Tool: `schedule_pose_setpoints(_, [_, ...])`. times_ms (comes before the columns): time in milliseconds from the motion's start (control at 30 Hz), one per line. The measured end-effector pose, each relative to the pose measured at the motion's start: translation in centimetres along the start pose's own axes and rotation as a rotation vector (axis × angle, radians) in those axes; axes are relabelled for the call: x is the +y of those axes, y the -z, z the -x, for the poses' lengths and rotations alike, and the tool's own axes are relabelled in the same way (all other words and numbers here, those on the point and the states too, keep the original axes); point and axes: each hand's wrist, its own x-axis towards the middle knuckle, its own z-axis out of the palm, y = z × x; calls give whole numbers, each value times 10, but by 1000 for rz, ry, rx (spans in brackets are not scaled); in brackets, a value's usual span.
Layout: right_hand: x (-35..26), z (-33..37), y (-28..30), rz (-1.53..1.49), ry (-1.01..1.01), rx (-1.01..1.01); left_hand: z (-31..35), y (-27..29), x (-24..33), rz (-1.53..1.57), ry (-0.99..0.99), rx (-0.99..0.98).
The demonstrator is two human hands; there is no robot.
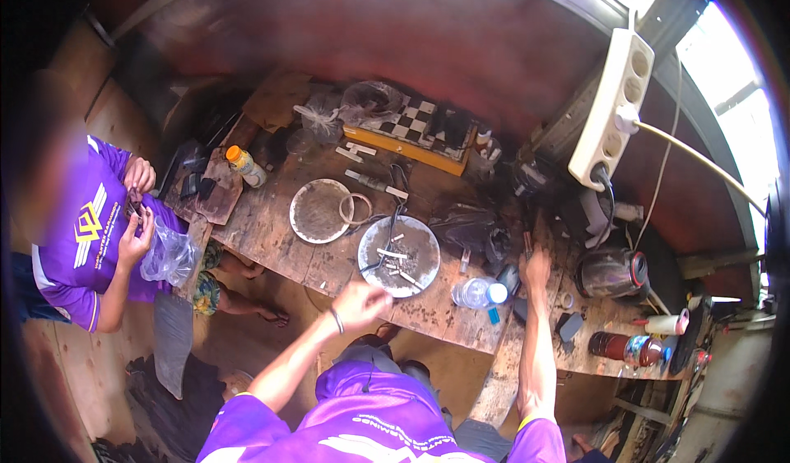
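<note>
My left hand [362, 305], with a dark band at the wrist, hovers at the near edge of a round grey plate [376, 241]. Its fingers are curled together, and anything inside them is too small to make out. Several short white sticks and a dark cable end lie on that plate. My right hand [536, 269] reaches far over the table's right part, beside a black plastic bag [473, 226]. Its fingers close around something narrow that I cannot make out. Between my hands a clear water bottle [477, 293] with a blue cap lies on its side.
A second round plate [317, 212] with a ring on it sits to the left. Behind stands a chessboard box [411, 138]. A power strip [613, 109] hangs at the upper right, above a dark pot [611, 273]. At left another person [107, 232] handles a small dark thing.
</note>
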Motion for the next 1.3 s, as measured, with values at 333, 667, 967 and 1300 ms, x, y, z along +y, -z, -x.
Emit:
schedule_pose_setpoints(333, [1, 61, 45, -248, -17, 219, -297, 199, -105, 41, 513, 1013])
schedule_pose_setpoints(667, [7, 188, 81, -344, -170, 268, -379, 220, -164, 430, 762, 774])
schedule_pose_setpoints(967, [-17, 224, 70, -497, -323, 208, -382, 214, -214, 15, 380, 752])
schedule_pose_setpoints(1300, [-42, 231, 70, -681, -310, 214, -364, 174, -179, 1248, 184, 1011])
